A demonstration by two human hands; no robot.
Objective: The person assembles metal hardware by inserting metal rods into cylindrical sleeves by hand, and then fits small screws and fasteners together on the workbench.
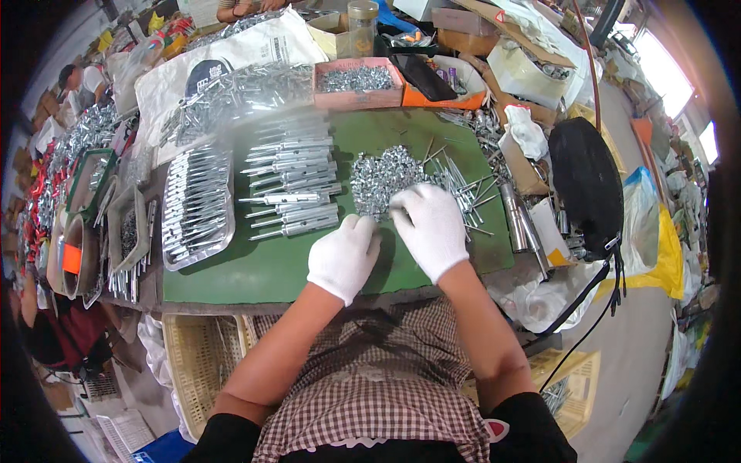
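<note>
Both my hands wear white knitted gloves. My left hand is closed, its fingertips pressed together at the near edge of a heap of small shiny metal fittings. My right hand reaches to the heap's near right side, fingers bent and drawn together. Whatever either hand pinches is too small or hidden to make out. Left of the heap, silver metal sleeves with thin rods sticking out lie in a stacked row. Loose long metal pins spread out right of the heap. All rest on a green work mat.
A clear tray of similar rodded sleeves stands at the left. Behind are a pink box of small parts and an orange box. A black bag hangs at the right; thick metal tubes lie near the mat's right edge.
</note>
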